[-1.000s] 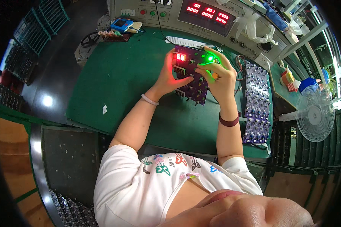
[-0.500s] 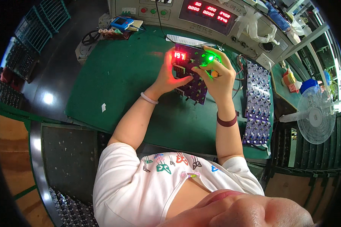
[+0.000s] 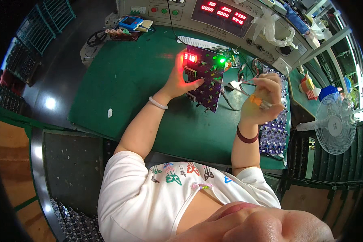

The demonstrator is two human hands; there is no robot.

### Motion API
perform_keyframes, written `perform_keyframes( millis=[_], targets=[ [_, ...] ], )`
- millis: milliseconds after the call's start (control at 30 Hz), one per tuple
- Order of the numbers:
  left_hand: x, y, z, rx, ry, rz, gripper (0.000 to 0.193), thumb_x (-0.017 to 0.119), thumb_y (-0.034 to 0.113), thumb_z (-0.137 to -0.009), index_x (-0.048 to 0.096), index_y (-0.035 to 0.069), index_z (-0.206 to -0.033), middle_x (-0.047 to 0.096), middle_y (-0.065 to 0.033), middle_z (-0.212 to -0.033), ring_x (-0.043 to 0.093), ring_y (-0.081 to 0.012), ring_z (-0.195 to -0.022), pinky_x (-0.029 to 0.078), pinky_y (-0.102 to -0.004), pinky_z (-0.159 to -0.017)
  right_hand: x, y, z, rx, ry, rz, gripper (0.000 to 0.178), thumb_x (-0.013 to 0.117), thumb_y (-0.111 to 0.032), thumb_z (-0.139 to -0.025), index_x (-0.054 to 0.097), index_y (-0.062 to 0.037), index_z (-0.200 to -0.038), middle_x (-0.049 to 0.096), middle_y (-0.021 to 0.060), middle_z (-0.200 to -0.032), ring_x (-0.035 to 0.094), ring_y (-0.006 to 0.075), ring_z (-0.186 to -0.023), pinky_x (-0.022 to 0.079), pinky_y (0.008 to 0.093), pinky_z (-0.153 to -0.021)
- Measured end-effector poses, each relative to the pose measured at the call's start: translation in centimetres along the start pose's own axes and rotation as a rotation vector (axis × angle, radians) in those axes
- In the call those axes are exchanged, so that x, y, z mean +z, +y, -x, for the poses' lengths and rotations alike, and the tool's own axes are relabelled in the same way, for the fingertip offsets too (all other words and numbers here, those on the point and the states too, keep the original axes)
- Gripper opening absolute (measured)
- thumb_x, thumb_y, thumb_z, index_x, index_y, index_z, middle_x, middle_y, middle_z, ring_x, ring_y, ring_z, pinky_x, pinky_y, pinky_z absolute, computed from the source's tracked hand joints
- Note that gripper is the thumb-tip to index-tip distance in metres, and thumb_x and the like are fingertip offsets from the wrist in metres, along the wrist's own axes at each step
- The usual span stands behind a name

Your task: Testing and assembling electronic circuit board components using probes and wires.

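Note:
A purple circuit board is held tilted above the green bench top. My left hand grips it by its left edge, thumb across the front and the other fingers behind. A lit red digit display glows at its upper left, and a green light at its upper right. Off to the right of the board, my right hand is closed round a screwdriver with an orange handle. Near its tip hangs a white connector on wires, apart from the fingers as far as I can tell.
Purple board panels lie along the right of the green bench. A grey test console with red readouts spans the back. A blue handheld meter sits back left, and a white fan stands at the right.
My right hand has drawn back from the board to the right, with the screwdriver in it. My left hand still holds the board in place. The red digits on the board have changed.

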State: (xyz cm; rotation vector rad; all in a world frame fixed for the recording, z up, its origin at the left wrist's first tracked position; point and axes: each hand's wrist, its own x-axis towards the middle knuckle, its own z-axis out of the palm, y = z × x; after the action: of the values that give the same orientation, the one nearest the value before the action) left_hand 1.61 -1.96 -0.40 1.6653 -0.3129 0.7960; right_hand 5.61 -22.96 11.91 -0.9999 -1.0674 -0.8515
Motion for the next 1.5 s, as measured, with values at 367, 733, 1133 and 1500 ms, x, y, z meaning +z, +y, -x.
perform_keyframes(
  millis=[367,733,1133,1500],
  targets=[
    [-0.3,-0.7,0.5,-0.046,-0.035,-0.009,0.100,0.084,0.019,-0.079,0.019,0.008,-0.154,0.047,-0.0075,-0.139,0.050,-0.0200,-0.128,0.041,-0.0376,-0.107,0.6,0.0,-0.4,0.129,-0.741,0.353,0.016,0.076,-0.001,-0.075,0.072,-0.0065,-0.089,0.069,0.0087,-0.076,0.066,0.0242,-0.063,0.051,0.0311,-0.058],
    [-0.1,0.0,0.3,-0.074,-0.007,0.064,0.107,0.089,0.025,-0.074,0.021,0.000,-0.153,0.048,-0.0145,-0.139,0.048,-0.0247,-0.130,0.040,-0.0396,-0.110,1.2,0.0,0.3,0.011,-0.756,0.573,0.017,0.071,-0.003,-0.073,0.058,-0.0082,-0.081,0.059,0.0047,-0.067,0.061,0.0236,-0.060,0.047,0.0348,-0.051],
    [-0.1,-0.1,0.3,-0.068,0.000,0.022,0.106,0.089,0.026,-0.074,0.022,0.000,-0.152,0.047,-0.0138,-0.138,0.050,-0.0238,-0.128,0.042,-0.0392,-0.108,1.6,0.2,0.9,-0.009,-0.759,0.606,0.017,0.069,-0.003,-0.072,0.055,-0.0086,-0.078,0.053,0.0054,-0.066,0.059,0.0248,-0.060,0.046,0.0368,-0.051],
    [0.0,0.0,0.2,-0.048,-0.021,0.008,0.102,0.087,0.020,-0.076,0.021,0.003,-0.151,0.050,-0.0098,-0.134,0.054,-0.0205,-0.122,0.046,-0.0362,-0.102,1.6,-0.1,0.8,0.015,-0.757,0.606,0.016,0.069,-0.003,-0.072,0.055,-0.0088,-0.079,0.054,0.0054,-0.066,0.059,0.0248,-0.059,0.047,0.0368,-0.052]
  ],
)
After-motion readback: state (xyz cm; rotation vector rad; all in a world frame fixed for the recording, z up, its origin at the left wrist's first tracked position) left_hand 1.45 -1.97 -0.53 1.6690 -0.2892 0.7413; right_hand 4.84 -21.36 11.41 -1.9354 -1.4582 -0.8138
